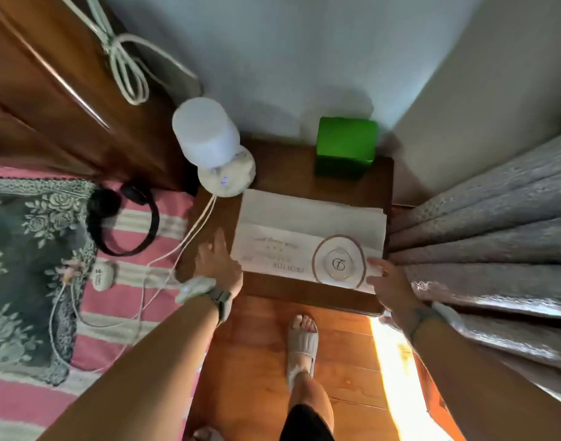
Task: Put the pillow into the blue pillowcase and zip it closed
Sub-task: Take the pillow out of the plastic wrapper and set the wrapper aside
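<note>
A flat white fabric packet (308, 227) with a round gold emblem and printed lettering lies on a dark wooden nightstand (304, 291). My left hand (218, 262) rests against the packet's left edge with straight fingers pointing away from me. At the packet's near right corner, the extended fingertips of my right hand (387, 278) touch it. On the bed to the left lies a blue-green pillow (24, 265) in a floral lace-edged cover. No zip is visible.
A white lamp (215, 151) and a green box (346, 148) stand at the back of the nightstand. Black headphones (126, 221), white cables and a small white charger (102, 275) lie on the pink striped bed. Grey curtains (495, 243) hang right. My sandalled foot (303, 342) stands on the wooden floor.
</note>
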`<state>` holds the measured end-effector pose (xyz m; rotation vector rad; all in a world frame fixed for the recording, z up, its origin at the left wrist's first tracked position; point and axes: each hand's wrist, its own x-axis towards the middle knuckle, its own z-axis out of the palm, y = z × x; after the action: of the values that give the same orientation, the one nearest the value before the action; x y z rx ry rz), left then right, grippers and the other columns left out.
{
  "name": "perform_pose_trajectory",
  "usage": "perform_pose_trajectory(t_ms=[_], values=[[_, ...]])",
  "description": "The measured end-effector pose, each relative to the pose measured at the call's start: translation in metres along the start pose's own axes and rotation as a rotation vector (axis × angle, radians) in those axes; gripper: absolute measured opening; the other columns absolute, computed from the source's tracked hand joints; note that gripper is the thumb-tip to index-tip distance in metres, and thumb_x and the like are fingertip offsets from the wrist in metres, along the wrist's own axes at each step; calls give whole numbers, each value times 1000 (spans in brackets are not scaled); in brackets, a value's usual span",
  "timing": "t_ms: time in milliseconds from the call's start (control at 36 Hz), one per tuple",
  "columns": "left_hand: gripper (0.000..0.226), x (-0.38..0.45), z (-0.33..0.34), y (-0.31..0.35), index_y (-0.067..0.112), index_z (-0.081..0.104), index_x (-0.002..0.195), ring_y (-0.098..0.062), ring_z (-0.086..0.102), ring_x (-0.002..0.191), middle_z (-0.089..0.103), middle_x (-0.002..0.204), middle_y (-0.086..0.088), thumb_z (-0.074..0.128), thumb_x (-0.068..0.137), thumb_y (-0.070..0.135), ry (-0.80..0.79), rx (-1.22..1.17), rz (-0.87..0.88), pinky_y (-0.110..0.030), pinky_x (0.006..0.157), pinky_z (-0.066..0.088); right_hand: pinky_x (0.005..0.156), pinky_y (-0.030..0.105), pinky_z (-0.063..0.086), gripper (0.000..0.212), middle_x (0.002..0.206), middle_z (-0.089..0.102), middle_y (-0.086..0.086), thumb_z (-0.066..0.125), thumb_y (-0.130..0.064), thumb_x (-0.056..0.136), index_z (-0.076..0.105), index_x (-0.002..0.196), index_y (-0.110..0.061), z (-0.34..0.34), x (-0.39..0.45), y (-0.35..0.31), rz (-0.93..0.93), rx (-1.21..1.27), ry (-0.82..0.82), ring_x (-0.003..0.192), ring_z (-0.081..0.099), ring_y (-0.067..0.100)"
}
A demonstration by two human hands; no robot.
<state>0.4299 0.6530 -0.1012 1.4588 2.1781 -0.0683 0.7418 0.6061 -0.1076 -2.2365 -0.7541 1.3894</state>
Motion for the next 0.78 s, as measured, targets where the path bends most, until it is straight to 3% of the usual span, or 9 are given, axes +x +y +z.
perform_pose_trajectory(t_ms=[56,139,250,389,444,556,639,667,778], values=[[80,-2,28,2,32,20,154,-37,44,124,33,145,-14,62,86,24,-37,115,34,-48,96,45,86,26,40,41,120,60,13,56,9,86,62,125,-3,14,22,12,25,-17,62,109,53,22],[75,-15,48,1,39,21,153,-36,36,133,18,156,-10,57,89,27,-185,175,106,-45,102,42,91,30,44,36,115,61,9,59,3,87,64,121,-7,23,25,11,18,-26,161,113,55,24],[84,-35,45,-7,39,16,154,-37,29,142,7,162,-13,61,85,23,-143,148,18,-40,99,45,110,43,34,52,138,49,15,64,-8,85,56,135,-17,23,20,9,-32,-318,154,127,43,36],[85,-54,15,-35,38,6,155,-36,27,143,3,162,-12,58,88,29,-183,61,-174,-50,108,39,109,48,31,46,142,43,21,55,-19,88,56,133,-12,37,-18,-15,-21,-373,398,129,37,42],[78,-60,1,-43,35,12,155,-36,27,142,8,161,-13,55,90,29,-200,13,-204,-52,111,36,108,47,34,46,143,42,18,55,-17,85,54,131,-12,46,-34,-21,-78,-439,382,129,39,39],[68,-105,-44,-91,27,26,154,-38,30,140,19,158,-13,55,92,27,-242,-127,-269,-48,111,34,94,42,46,50,132,46,19,58,-13,82,50,131,-10,90,-92,-48,-267,-805,-1,116,49,38],[63,-148,-75,-134,25,31,151,-34,37,137,29,154,-12,54,92,28,-230,-175,-319,-41,110,34,99,40,46,42,130,52,20,57,-23,88,54,129,-10,137,-137,-69,-380,-1010,-256,118,54,37],[61,-196,-97,-183,25,33,150,-33,40,135,32,153,-11,53,93,27,-181,-227,-444,-39,109,35,100,40,46,41,130,53,19,56,-24,88,55,127,-12,173,-189,-74,-488,-1093,-362,118,54,37],[54,-259,-118,-234,23,41,146,-33,47,130,36,149,-11,51,94,28,-112,-317,-520,-39,106,39,93,37,50,43,125,60,17,47,-30,84,60,119,-8,233,-233,-92,-607,-1284,-510,114,58,37]])
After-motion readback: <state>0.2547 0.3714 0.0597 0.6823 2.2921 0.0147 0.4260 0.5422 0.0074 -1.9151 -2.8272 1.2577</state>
